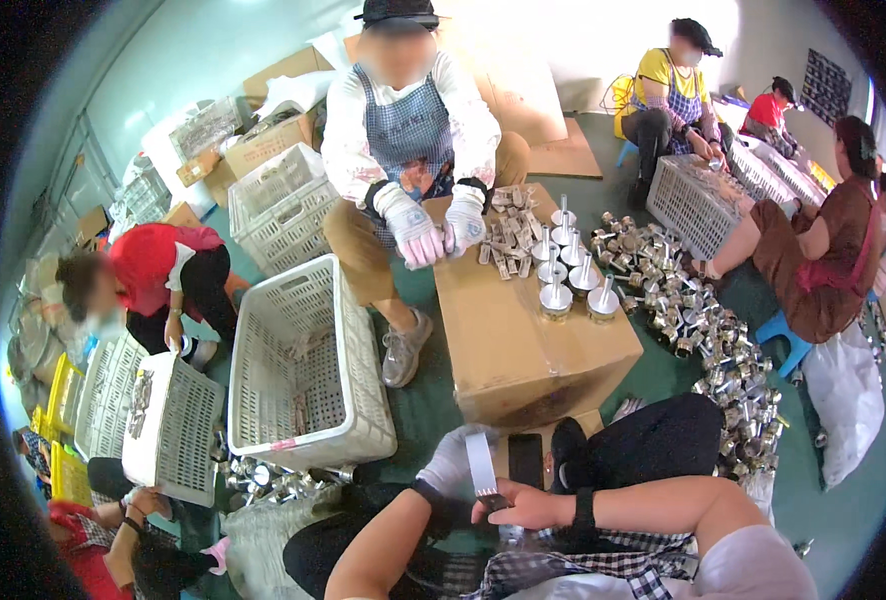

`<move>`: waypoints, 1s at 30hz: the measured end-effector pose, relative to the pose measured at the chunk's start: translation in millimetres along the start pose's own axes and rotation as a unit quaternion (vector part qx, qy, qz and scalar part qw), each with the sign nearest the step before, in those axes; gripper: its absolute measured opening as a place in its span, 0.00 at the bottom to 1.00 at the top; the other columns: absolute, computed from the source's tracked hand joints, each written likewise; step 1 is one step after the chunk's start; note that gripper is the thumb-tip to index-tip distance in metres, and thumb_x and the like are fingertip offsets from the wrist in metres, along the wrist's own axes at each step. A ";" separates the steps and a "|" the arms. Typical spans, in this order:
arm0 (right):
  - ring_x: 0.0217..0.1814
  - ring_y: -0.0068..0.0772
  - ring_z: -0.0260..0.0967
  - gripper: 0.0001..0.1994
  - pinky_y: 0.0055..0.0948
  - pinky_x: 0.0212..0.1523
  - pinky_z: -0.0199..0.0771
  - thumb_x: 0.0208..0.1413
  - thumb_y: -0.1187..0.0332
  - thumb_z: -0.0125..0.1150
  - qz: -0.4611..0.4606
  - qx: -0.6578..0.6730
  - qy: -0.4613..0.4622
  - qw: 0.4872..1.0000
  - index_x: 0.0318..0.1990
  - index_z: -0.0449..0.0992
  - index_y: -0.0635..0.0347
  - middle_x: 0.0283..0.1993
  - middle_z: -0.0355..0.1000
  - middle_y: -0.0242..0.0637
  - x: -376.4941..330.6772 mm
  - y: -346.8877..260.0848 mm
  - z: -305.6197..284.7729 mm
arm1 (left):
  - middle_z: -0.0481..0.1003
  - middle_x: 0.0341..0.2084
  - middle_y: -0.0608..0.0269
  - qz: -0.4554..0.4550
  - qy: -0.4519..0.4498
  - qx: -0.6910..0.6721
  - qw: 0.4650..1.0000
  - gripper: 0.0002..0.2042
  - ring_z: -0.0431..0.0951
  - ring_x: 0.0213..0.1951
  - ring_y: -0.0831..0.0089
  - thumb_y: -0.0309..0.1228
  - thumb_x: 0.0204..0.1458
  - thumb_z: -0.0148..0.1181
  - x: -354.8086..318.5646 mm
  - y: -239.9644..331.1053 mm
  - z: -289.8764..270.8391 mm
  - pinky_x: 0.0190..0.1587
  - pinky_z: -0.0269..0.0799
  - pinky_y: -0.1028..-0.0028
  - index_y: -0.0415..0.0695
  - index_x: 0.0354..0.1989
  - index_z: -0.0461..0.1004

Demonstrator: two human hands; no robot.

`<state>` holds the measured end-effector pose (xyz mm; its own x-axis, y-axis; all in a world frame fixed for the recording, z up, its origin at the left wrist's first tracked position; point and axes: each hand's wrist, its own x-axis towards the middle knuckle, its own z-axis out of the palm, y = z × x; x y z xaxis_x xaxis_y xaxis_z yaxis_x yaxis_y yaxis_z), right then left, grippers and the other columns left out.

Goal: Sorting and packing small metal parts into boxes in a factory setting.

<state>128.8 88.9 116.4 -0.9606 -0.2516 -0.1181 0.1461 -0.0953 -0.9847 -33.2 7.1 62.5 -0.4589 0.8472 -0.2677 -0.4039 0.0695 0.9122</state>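
My left hand [450, 462] wears a white glove and closes around the upper part of a flat pale metal strip [481, 462]. My right hand [519, 506] is bare with a black wristband and pinches the strip's lower end. Both hands are low in the view, over my lap, just in front of a cardboard box [523, 350] used as a table. A dark phone [526, 460] lies on the box's lower flap beside the strip.
On the box stand round metal parts with stems [566, 272] and loose strips [508, 235], handled by a seated person's gloved hands [433, 230]. A white plastic basket [303, 360] stands at the left. Metal parts [723, 350] are heaped on the green floor at the right. Other people sit around.
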 end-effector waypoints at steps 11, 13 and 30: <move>0.50 0.25 0.61 0.18 0.26 0.53 0.58 0.50 0.77 0.49 0.045 0.068 -0.021 0.996 0.50 0.60 0.59 0.45 0.67 0.33 -23.4 -6.1 14.6 | 0.72 0.34 0.49 -0.226 0.018 -0.331 0.916 0.14 0.72 0.36 0.59 0.32 0.51 0.46 -11.2 -19.9 7.8 0.44 0.68 0.62 0.34 0.40 0.69; 0.50 0.25 0.61 0.18 0.26 0.53 0.57 0.50 0.77 0.49 0.062 0.060 -0.023 0.996 0.51 0.60 0.59 0.45 0.68 0.34 -21.9 -6.5 13.5 | 0.72 0.36 0.45 -0.225 0.024 -0.345 0.911 0.12 0.73 0.37 0.54 0.28 0.50 0.48 -7.0 -31.2 -0.7 0.45 0.69 0.58 0.33 0.39 0.69; 0.51 0.27 0.62 0.18 0.29 0.55 0.57 0.49 0.77 0.50 0.066 0.021 -0.004 0.998 0.50 0.62 0.60 0.44 0.69 0.35 -15.9 -3.4 8.4 | 0.73 0.32 0.54 -0.201 0.023 -0.253 0.946 0.11 0.72 0.33 0.63 0.28 0.50 0.48 -7.4 -20.9 6.3 0.39 0.70 0.68 0.37 0.39 0.70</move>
<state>145.6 85.1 122.7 -0.9305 -0.2729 -0.2442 0.2804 -0.1019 -0.9544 -16.3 2.7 47.4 -0.2173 0.7816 -0.5847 -0.8744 0.1104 0.4725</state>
